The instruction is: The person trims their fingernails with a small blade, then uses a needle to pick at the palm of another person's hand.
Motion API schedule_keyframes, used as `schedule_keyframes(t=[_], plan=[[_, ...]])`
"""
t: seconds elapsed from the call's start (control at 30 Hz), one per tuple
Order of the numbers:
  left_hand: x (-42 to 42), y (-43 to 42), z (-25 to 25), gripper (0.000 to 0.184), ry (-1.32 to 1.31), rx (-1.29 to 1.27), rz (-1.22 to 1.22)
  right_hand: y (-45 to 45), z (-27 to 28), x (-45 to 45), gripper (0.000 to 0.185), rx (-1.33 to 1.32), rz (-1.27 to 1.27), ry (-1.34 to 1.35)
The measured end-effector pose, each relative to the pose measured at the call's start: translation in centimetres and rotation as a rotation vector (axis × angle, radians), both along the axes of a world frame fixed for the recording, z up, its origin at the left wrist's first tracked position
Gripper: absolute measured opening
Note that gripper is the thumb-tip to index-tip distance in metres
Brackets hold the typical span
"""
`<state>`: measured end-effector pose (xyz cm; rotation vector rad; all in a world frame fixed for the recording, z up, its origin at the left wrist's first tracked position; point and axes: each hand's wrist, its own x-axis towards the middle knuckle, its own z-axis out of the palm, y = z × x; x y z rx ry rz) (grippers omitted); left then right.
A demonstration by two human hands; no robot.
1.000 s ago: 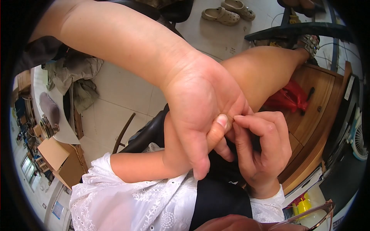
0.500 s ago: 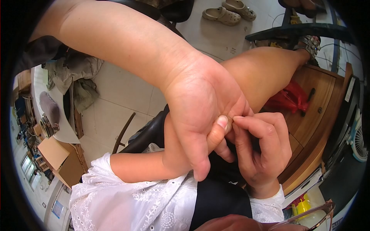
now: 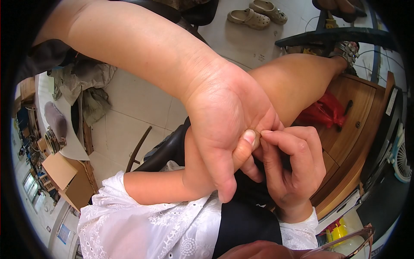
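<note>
Another person's hand (image 3: 217,110) reaches in from the upper left, palm facing me, its thumb hanging down. My left hand (image 3: 242,152) is wrapped around it from beneath, and my thumb presses on the palm side near the bases of its fingers. Most of my left hand is hidden behind that palm. Close beside my left thumbnail, my right hand (image 3: 297,162) pinches with thumb and index finger at the other hand. Whatever lies between those fingertips is too small to make out. White embroidered sleeves (image 3: 151,211) cover my arms.
A bare leg (image 3: 297,82) stretches behind the hands to the upper right. A wooden drawer cabinet (image 3: 360,101) with a red plastic bag (image 3: 323,110) stands at right, a small fan (image 3: 402,159) beyond. Cardboard box (image 3: 71,181) at left; beige clogs (image 3: 250,18) on the floor.
</note>
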<state>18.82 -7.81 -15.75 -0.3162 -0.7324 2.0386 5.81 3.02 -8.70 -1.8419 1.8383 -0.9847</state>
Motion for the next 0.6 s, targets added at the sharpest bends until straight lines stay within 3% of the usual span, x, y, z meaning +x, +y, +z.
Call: schedule_keyframes(t=[0.6], plan=[[0.03,-0.56,0.2,0.048,-0.016,0.007,-0.034,-0.31,-0.54,-0.04,0.023,-0.018,0.011,-0.054]])
